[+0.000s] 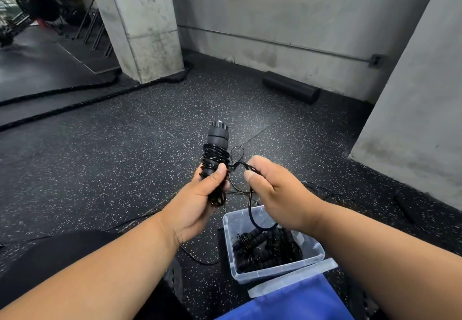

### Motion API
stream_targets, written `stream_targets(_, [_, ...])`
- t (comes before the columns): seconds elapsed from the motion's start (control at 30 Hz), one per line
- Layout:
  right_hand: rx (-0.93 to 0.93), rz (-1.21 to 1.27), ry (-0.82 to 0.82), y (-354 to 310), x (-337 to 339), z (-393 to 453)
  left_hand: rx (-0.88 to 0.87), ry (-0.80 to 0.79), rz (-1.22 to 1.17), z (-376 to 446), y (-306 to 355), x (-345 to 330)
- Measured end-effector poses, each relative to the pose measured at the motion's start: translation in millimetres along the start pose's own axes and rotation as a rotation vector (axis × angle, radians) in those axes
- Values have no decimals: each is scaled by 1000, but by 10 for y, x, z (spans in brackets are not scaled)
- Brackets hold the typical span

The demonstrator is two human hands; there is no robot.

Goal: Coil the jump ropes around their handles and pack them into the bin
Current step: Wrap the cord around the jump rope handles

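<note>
My left hand (200,199) grips the black jump rope handles (217,142), held upright with thin black cord wound around their lower part. My right hand (272,189) pinches the loose black cord (250,209) just right of the handles; a loop of it hangs down toward the bin. The clear plastic bin (228,234) stands on the floor below my right forearm and holds several coiled black jump ropes (265,247).
A blue lid (300,299) lies in front of the bin. More black cord trails on the speckled rubber floor (105,169). A black foam roller (291,90) lies by the concrete wall. Thick battle ropes (62,107) run along the left. Concrete pillars stand left and right.
</note>
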State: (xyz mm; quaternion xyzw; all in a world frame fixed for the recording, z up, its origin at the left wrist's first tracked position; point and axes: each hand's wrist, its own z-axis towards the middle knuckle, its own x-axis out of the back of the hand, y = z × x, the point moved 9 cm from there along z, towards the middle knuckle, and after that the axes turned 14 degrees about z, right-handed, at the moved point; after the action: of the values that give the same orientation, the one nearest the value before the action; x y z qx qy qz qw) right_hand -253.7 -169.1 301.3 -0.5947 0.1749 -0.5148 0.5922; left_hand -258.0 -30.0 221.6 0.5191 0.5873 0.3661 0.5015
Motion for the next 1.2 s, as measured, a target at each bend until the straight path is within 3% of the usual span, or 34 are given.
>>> stream_targets(0.1, [-41,72,113,95,32,3,19,-6,-5,-4,-60,-43])
stream_targets(0.23, [-314,475,371,460,45,-53,43,-18,-52,-46,-146,-165])
stream_targets(0.3, [-371,546,418,565,6,-60,46,-20,-66,-68,-189,-207])
stream_targets(0.47, [-339,474,308,545,-35,17,25,12,-110,-60,-168,-195])
stream_targets(0.77, [-375,680,248,624,-89,29,6,49,-152,-10,-184,-150])
stream_targets(0.97, [-238,557,387,569,-85,39,61,-4,-167,-66,-209,-293])
stream_targets(1.1, [-241,332,521,699,-41,0,33,42,-208,-62,-228,-315])
stream_targets(1.2, [-257,301,592,732,-5,-28,25,33,-204,-55,-218,-338])
